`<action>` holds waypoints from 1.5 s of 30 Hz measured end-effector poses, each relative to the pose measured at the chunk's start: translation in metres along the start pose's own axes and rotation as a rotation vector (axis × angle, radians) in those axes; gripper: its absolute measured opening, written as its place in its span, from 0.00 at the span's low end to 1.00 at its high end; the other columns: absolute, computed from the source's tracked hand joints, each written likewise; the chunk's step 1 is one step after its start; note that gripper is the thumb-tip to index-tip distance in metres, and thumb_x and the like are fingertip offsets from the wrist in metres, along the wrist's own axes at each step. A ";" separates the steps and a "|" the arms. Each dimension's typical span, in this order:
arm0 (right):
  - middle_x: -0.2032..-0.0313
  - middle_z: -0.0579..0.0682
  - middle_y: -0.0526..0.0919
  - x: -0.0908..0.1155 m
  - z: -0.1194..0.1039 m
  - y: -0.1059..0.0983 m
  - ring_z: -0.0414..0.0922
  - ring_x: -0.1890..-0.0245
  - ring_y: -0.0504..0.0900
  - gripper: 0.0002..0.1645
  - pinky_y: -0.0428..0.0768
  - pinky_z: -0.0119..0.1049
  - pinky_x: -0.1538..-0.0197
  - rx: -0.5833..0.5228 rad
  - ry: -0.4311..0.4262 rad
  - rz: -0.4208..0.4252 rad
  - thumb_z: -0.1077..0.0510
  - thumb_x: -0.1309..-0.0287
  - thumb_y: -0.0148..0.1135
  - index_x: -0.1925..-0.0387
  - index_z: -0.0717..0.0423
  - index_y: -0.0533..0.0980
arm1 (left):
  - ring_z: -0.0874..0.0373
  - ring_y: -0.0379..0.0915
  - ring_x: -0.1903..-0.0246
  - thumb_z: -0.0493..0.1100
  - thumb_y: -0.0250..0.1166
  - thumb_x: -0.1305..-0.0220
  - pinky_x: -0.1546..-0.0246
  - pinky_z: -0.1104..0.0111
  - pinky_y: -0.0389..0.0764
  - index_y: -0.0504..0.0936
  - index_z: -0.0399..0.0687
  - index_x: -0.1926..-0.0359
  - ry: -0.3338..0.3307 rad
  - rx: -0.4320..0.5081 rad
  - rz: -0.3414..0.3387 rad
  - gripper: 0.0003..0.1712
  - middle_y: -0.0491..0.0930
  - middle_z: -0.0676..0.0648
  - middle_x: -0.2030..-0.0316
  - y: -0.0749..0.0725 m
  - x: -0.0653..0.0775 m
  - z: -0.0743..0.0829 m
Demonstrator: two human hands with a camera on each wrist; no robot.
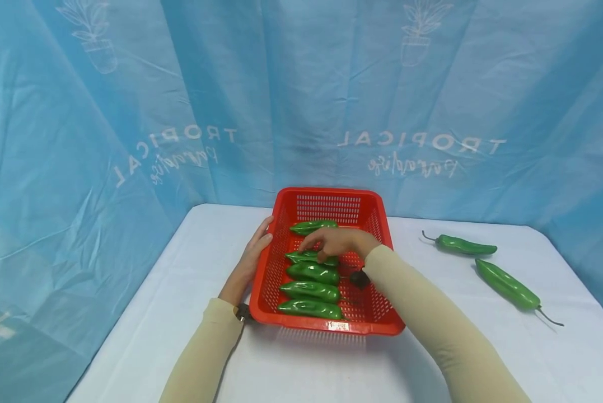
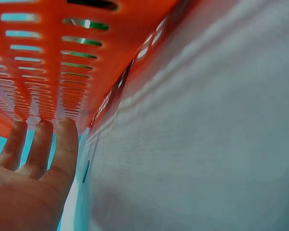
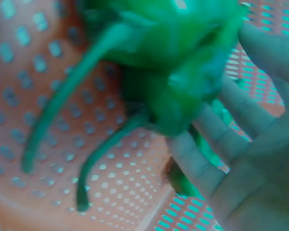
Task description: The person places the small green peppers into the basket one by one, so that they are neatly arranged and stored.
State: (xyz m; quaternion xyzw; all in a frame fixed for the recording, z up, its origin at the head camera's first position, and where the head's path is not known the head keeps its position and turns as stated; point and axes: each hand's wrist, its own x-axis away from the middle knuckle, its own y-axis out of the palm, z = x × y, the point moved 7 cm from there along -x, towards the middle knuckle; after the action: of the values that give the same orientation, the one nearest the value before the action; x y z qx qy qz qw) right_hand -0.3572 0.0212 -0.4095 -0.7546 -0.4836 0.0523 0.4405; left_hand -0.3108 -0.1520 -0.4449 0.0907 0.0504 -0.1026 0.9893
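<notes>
A red plastic basket with slotted walls stands on the white table, holding several long green chili peppers laid side by side. My left hand rests against its left wall; in the left wrist view the fingers are extended, with their tips at the slots. Inside the basket, my right hand holds a green chili pepper near the back of the row, thumb on one side and fingers on the other. Up close in the right wrist view, glossy peppers with long curved stems overlap beside the fingers.
Two more green chili peppers lie on the white cloth right of the basket: a smaller pepper further back and a longer pepper nearer. A blue printed curtain hangs behind the table and along both sides.
</notes>
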 end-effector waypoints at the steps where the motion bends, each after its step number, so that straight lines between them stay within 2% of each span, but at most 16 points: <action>1: 0.36 0.44 0.77 0.003 -0.001 -0.002 0.47 0.33 0.71 0.28 0.74 0.48 0.31 0.000 -0.011 0.003 0.61 0.40 0.62 0.39 0.36 0.77 | 0.40 0.67 0.34 0.46 0.43 0.24 0.45 0.62 0.84 0.50 0.65 0.23 -0.004 0.000 -0.006 0.32 0.58 0.39 0.28 0.001 0.000 0.000; 5: 0.33 0.50 0.74 0.019 -0.006 -0.015 0.52 0.31 0.70 0.28 0.72 0.52 0.30 0.005 -0.074 0.013 0.59 0.37 0.60 0.35 0.46 0.73 | 0.42 0.69 0.36 0.46 0.43 0.24 0.46 0.60 0.84 0.50 0.66 0.23 -0.013 -0.002 -0.014 0.32 0.58 0.38 0.28 0.002 -0.001 0.001; 9: 0.32 0.55 0.73 0.040 -0.009 -0.036 0.56 0.31 0.70 0.29 0.73 0.54 0.30 0.010 -0.091 0.044 0.59 0.35 0.59 0.33 0.52 0.70 | 0.42 0.72 0.38 0.47 0.44 0.24 0.48 0.58 0.85 0.51 0.67 0.24 -0.010 0.004 -0.016 0.32 0.59 0.37 0.29 0.002 0.000 0.005; 15: 0.34 0.61 0.73 0.071 -0.004 -0.063 0.59 0.33 0.71 0.28 0.77 0.54 0.35 0.029 -0.059 0.085 0.62 0.35 0.57 0.33 0.55 0.70 | 0.42 0.69 0.35 0.46 0.44 0.24 0.44 0.54 0.81 0.50 0.68 0.23 -0.024 0.057 -0.032 0.32 0.56 0.37 0.26 0.004 0.004 0.006; 20: 0.34 0.59 0.73 0.092 0.008 -0.083 0.60 0.32 0.70 0.29 0.76 0.56 0.34 0.035 -0.023 0.128 0.63 0.35 0.57 0.32 0.54 0.70 | 0.41 0.69 0.35 0.47 0.46 0.25 0.44 0.53 0.80 0.51 0.68 0.24 -0.033 0.064 0.000 0.32 0.56 0.37 0.27 0.002 0.008 0.005; 26: 0.34 0.59 0.74 0.134 0.039 -0.099 0.61 0.35 0.72 0.31 0.80 0.55 0.39 0.006 0.065 0.224 0.60 0.37 0.59 0.32 0.54 0.69 | 0.40 0.69 0.35 0.47 0.45 0.25 0.44 0.51 0.80 0.51 0.67 0.24 -0.021 0.059 -0.028 0.32 0.55 0.34 0.27 0.006 0.005 0.007; 32: 0.34 0.60 0.74 0.179 0.078 -0.104 0.61 0.36 0.74 0.30 0.81 0.57 0.42 -0.053 0.129 0.299 0.57 0.35 0.60 0.32 0.52 0.69 | 0.44 0.72 0.37 0.47 0.44 0.24 0.45 0.53 0.82 0.50 0.65 0.23 -0.002 0.046 -0.041 0.32 0.55 0.34 0.28 0.009 0.005 0.009; 37: 0.36 0.63 0.74 0.211 0.111 -0.102 0.62 0.37 0.75 0.29 0.81 0.58 0.41 -0.022 0.194 0.290 0.57 0.34 0.59 0.33 0.54 0.69 | 0.49 0.76 0.40 0.46 0.42 0.23 0.48 0.60 0.85 0.50 0.65 0.23 0.002 0.036 -0.019 0.31 0.57 0.37 0.29 0.006 0.003 0.005; 45: 0.33 0.69 0.69 0.256 0.157 -0.090 0.67 0.34 0.70 0.32 0.80 0.59 0.42 -0.079 0.285 0.250 0.56 0.32 0.56 0.30 0.58 0.64 | 0.44 0.74 0.38 0.47 0.44 0.24 0.49 0.59 0.85 0.50 0.67 0.23 -0.015 0.041 -0.018 0.31 0.56 0.34 0.28 0.005 0.004 0.007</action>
State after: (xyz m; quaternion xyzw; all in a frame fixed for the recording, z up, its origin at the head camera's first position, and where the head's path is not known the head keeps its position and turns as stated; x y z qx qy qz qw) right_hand -0.3633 0.3294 -0.3514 -0.8252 -0.3203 -0.0199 0.4648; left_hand -0.3049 -0.1496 -0.4378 0.1096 0.0416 -0.1131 0.9867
